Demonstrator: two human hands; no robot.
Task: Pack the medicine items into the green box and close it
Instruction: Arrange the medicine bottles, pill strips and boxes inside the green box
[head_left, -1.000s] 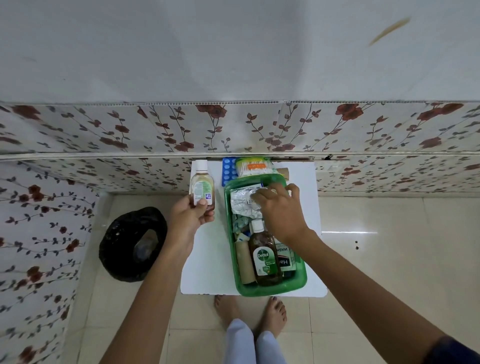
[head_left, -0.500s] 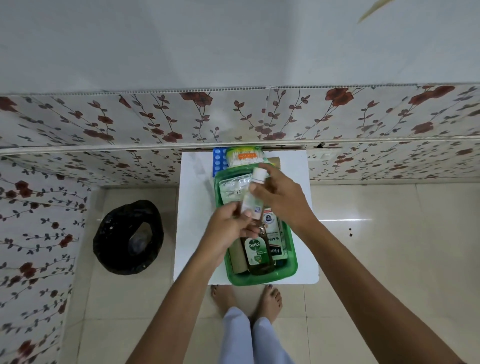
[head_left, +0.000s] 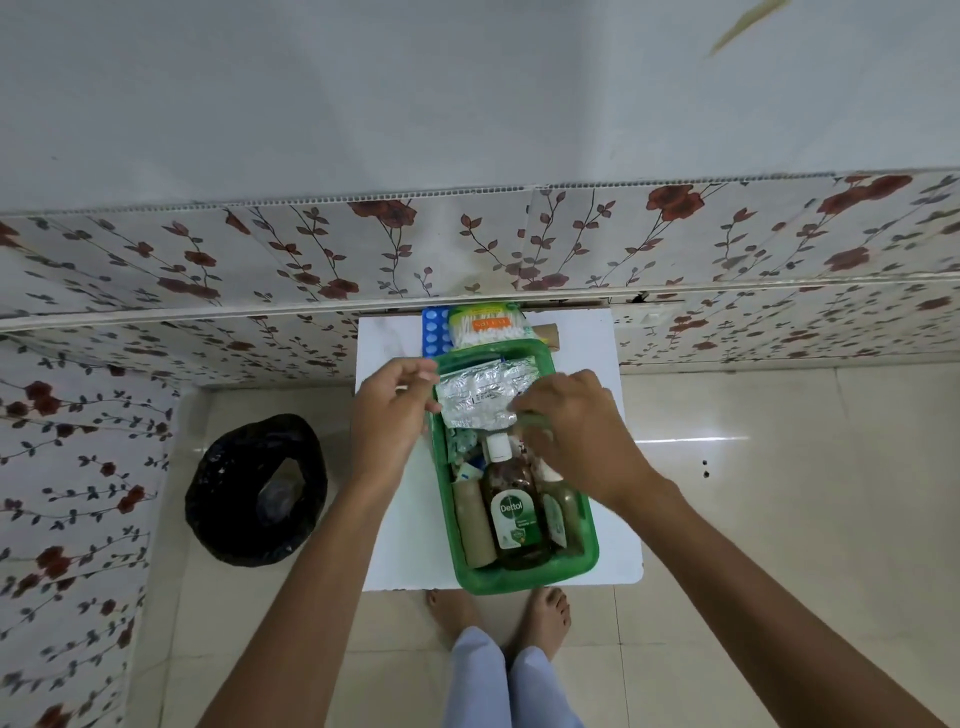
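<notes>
Both hands reach over the green box (head_left: 524, 574): left hand (head_left: 387, 415) half-curled, apparently empty; right hand (head_left: 576, 436) seems to pinch the foil strip (head_left: 480, 397), fingertips blurry, can't tell.

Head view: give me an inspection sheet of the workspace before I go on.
Surface: white table, against the floral wall.
Job's things: green box open, no lid seen; inside lie a Dettol bottle, a foil strip, a beige roll.
Clutter: cotton bud pack and blue tray behind the box.
Grippers: left hand at the box's left rim; right hand over the box, fingers at the foil strip; firm grip unclear.
Cables: nothing seen.
Surroundings: black bin on the tiled floor, person's bare feet below the table.
</notes>
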